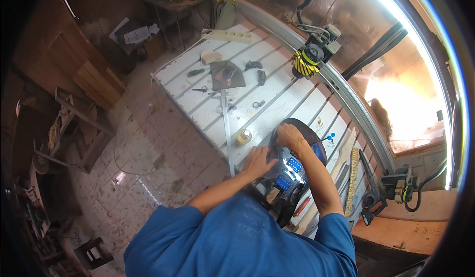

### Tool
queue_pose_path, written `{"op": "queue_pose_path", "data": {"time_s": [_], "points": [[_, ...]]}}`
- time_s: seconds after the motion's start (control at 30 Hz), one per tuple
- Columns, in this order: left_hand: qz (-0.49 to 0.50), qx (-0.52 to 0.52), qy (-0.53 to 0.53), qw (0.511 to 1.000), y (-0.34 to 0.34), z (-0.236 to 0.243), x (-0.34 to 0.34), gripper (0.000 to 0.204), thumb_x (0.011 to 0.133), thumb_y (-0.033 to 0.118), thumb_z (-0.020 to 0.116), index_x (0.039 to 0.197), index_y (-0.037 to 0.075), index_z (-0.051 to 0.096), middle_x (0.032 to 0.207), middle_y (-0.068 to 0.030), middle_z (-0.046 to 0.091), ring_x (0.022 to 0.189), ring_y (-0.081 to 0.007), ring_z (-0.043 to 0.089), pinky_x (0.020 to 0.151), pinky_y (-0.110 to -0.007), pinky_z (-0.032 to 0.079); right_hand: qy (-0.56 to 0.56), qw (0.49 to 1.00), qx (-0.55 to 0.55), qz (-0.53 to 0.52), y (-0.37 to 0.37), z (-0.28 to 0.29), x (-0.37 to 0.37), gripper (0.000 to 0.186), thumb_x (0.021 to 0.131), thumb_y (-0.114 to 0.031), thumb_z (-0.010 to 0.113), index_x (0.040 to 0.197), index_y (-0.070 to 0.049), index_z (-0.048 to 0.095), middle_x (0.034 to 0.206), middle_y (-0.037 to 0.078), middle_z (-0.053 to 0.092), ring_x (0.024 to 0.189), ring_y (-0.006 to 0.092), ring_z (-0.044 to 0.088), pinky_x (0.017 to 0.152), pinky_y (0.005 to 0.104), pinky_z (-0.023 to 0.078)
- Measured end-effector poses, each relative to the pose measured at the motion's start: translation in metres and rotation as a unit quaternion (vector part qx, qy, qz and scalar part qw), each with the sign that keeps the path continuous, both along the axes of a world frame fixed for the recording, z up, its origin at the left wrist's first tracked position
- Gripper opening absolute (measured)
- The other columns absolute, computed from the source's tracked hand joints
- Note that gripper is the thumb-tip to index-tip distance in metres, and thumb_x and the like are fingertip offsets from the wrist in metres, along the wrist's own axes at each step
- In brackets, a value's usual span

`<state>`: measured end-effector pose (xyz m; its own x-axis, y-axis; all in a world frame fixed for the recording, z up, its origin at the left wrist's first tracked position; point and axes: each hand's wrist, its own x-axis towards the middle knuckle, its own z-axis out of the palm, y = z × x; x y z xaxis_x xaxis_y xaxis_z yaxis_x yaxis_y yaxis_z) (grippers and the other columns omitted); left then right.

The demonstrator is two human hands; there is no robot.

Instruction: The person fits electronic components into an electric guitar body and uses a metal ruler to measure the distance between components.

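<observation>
A dark glossy electric guitar body [312, 137] with blue pickups [283, 182] lies on the slatted white table [198, 113], close in front of me. My left hand [258, 163] rests at its left edge, fingers spread and thumb apart. Over the far part of the body bends my right hand [291, 137], its fingers curled down; whatever is in them is hidden. A thin dark piece with bright blue ends [330, 138] sticks out past the body's right side. Left of the guitar stands a small bottle [244, 137] with yellowish contents, beside a long metal ruler [226, 123].
Farther back lie a grey pad [227, 75], a screwdriver [196, 72] and dark clamp-like pieces [254, 65]. A gantry rail with a yellow-and-black striped machine head [306, 63] runs along the right. A cordless saw [372, 205] sits near right.
</observation>
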<state>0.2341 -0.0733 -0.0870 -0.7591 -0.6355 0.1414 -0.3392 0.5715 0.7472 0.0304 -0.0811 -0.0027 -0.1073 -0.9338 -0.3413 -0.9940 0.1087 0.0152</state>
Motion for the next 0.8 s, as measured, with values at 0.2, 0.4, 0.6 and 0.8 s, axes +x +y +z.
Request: {"op": "queue_pose_path", "data": {"time_s": [0.2,0.4,0.6,0.8], "points": [[0.005,0.005,0.002,1.000,0.000,0.003,0.001,0.056,0.091,0.050,0.073,0.112,0.000,0.058,0.111,-0.0195,0.061,0.105,-0.0377,0.055,0.092,-0.047,0.047,-0.028,0.998,-0.005,-0.052,-0.002,-0.003,0.001,0.031,0.069,-0.019,0.077,0.089,0.004,0.076,0.092,0.029,0.074,0.089,0.0421,0.075,0.083,0.0466,0.062],[0.004,0.003,0.018,1.000,0.001,0.000,0.001,0.052,0.089,0.045,0.074,0.112,0.001,0.059,0.109,-0.0183,0.063,0.107,-0.0380,0.056,0.092,-0.048,0.047,-0.089,0.958,-0.057,-0.265,-0.001,-0.003,0.006,0.037,0.069,-0.023,0.079,0.091,0.007,0.075,0.094,0.032,0.073,0.092,0.0452,0.074,0.086,0.0487,0.061],[-0.012,0.015,0.032,0.999,-0.005,-0.002,0.000,0.054,0.091,0.050,0.073,0.107,0.000,0.060,0.105,-0.0199,0.062,0.101,-0.0392,0.055,0.089,-0.047,0.046,-0.039,0.993,-0.023,-0.104,-0.002,-0.010,0.001,0.031,0.070,-0.021,0.074,0.089,0.004,0.074,0.093,0.026,0.073,0.094,0.0437,0.071,0.086,0.0486,0.059],[-0.013,0.006,0.026,1.000,-0.004,0.002,0.000,0.052,0.089,0.046,0.075,0.105,-0.001,0.059,0.103,-0.0185,0.061,0.099,-0.0375,0.054,0.089,-0.046,0.045,-0.085,0.995,-0.049,-0.016,0.010,0.003,-0.007,0.034,0.076,-0.020,0.068,0.100,0.004,0.071,0.091,0.028,0.072,0.091,0.0446,0.072,0.084,0.0505,0.059]]}}
